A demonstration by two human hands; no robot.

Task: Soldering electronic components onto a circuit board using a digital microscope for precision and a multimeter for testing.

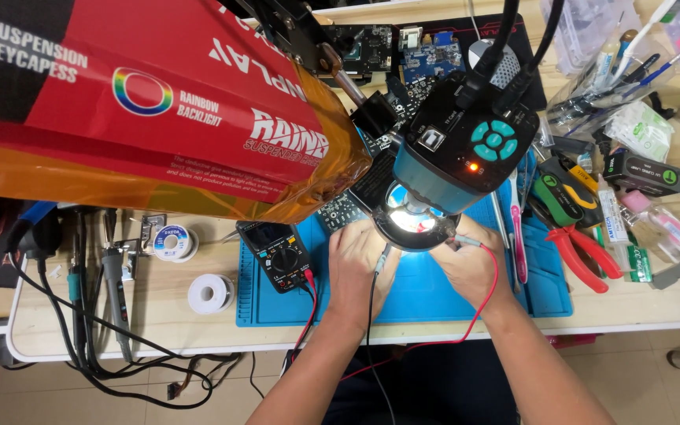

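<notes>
A pale wooden surface point(159, 315) carries a blue rubber work mat point(426, 295), with tan floor tiles showing below its front edge. The left hand point(358, 264) lies knuckles-up on the mat, fingers curled together pinching a black-wired probe point(382, 260). The right hand point(470, 264) mirrors it, fingers closed around a red-wired probe point(466, 241). Both probe tips meet beneath the teal-and-black microscope camera point(466, 149) and its lit ring lamp point(412, 220), where the piece being probed is hidden. One black multimeter point(275, 253) sits left of the hands, beside two white solder spools point(210, 293). One pair of red-handled pliers point(584, 256) lies right.
</notes>
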